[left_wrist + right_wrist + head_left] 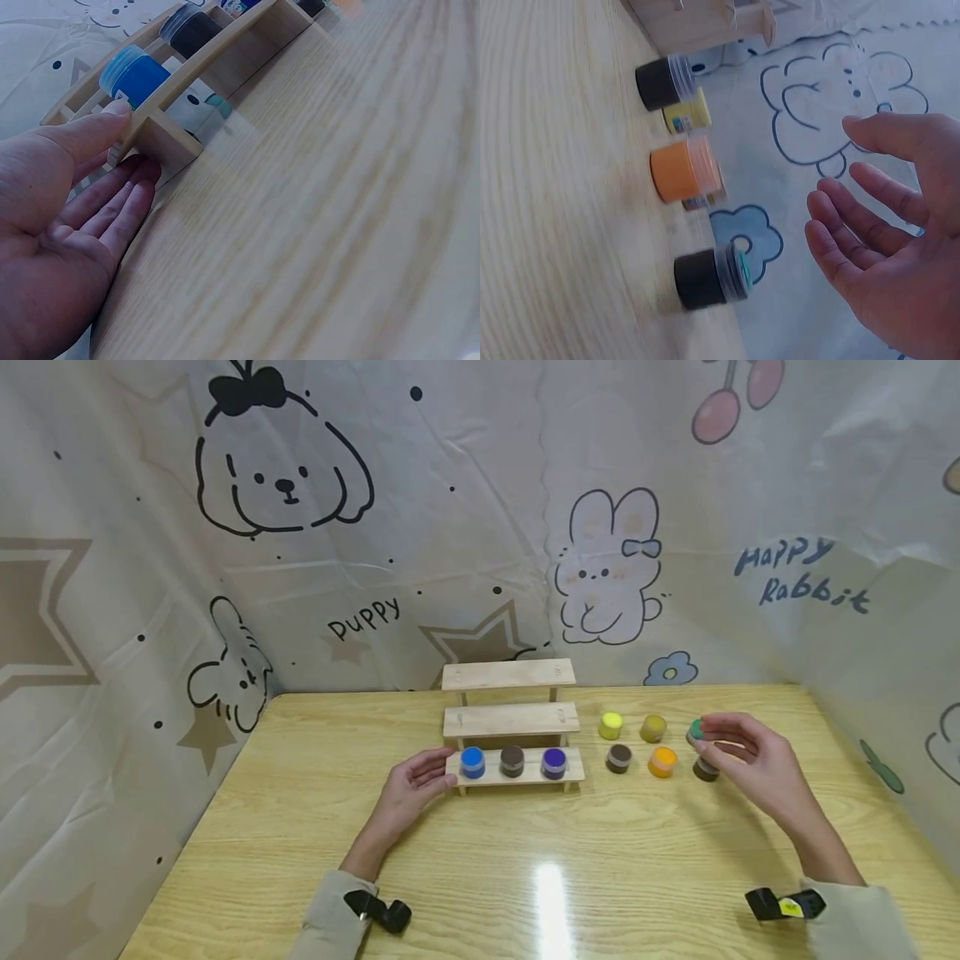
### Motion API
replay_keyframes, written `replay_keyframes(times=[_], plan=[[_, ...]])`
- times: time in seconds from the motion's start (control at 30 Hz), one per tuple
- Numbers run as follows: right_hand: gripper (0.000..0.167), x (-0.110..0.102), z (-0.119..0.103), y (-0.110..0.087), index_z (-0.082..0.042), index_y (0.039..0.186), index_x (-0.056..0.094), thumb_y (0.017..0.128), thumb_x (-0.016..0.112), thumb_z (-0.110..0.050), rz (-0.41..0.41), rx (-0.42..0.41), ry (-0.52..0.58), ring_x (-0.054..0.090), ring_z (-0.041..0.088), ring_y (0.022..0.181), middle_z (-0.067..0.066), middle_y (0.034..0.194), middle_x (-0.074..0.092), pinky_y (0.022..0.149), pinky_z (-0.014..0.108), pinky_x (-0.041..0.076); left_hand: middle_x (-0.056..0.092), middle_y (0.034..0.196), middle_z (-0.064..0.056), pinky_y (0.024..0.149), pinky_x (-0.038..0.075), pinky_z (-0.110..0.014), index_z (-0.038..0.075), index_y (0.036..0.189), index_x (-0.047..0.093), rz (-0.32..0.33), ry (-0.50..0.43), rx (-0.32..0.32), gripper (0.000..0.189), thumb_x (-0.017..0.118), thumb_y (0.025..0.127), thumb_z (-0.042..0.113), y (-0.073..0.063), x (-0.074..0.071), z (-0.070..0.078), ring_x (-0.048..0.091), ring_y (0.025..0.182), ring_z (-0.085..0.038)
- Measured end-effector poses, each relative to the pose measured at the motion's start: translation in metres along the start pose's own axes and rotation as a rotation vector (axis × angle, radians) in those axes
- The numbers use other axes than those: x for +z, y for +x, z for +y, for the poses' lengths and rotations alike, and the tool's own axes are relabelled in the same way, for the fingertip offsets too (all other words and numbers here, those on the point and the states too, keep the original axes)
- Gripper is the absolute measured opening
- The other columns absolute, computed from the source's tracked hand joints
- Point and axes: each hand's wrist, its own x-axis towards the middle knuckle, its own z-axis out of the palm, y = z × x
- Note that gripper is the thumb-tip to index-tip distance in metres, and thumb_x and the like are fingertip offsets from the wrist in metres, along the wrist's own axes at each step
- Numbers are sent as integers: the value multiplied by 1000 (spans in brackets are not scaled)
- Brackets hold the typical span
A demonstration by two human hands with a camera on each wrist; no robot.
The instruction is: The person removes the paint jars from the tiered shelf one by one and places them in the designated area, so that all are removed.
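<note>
A three-tier wooden rack (512, 720) stands at the table's back, with blue (472, 763), dark (512, 762) and purple (554, 763) paint jars along its lowest step. My left hand (413, 785) holds the left end of that step; in the left wrist view the thumb lies by the blue jar (136, 75) and the fingertips reach beneath the step's end. Over the rightmost loose jars, a green-topped one (694, 732) and a dark one (706, 769), hovers my right hand (753, 768). Its fingers are loosely bent with nothing between them, and it partly covers both jars.
Right of the rack sit more loose jars: yellow (611, 725), mustard (653, 728), dark (618, 758) and orange (663, 762). A printed cloth (465, 527) hangs behind the table's back edge. Each wrist wears a black strap.
</note>
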Motion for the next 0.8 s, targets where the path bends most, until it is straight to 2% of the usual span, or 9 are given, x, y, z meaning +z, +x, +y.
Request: replay_keyframes(times=[0.3, 0.53, 0.8], plan=[[42, 24, -20, 1, 0, 134, 60, 95, 75, -7, -32, -77, 24, 61, 3, 107, 18, 124, 64, 90, 9, 49, 60, 141, -22, 101, 51, -26, -4, 138, 59, 1, 4, -2, 45, 73, 95, 3, -1, -2, 2, 57, 129, -36], [47, 46, -34, 3, -2, 135, 59, 92, 76, 0, -66, -154, 117, 62, 13, 112, 16, 123, 64, 95, 15, 50, 60, 140, -22, 101, 51, -26, -5, 138, 59, 1, 1, -4, 45, 73, 95, 1, -1, -2, 3, 57, 129, -36], [43, 71, -42, 4, -5, 135, 59, 95, 75, -7, -143, -129, 169, 63, 26, 112, 15, 126, 63, 97, 23, 53, 60, 140, -23, 100, 52, -25, -5, 138, 59, -3, -8, -13, 46, 73, 95, 1, 0, 0, 1, 58, 128, -36]])
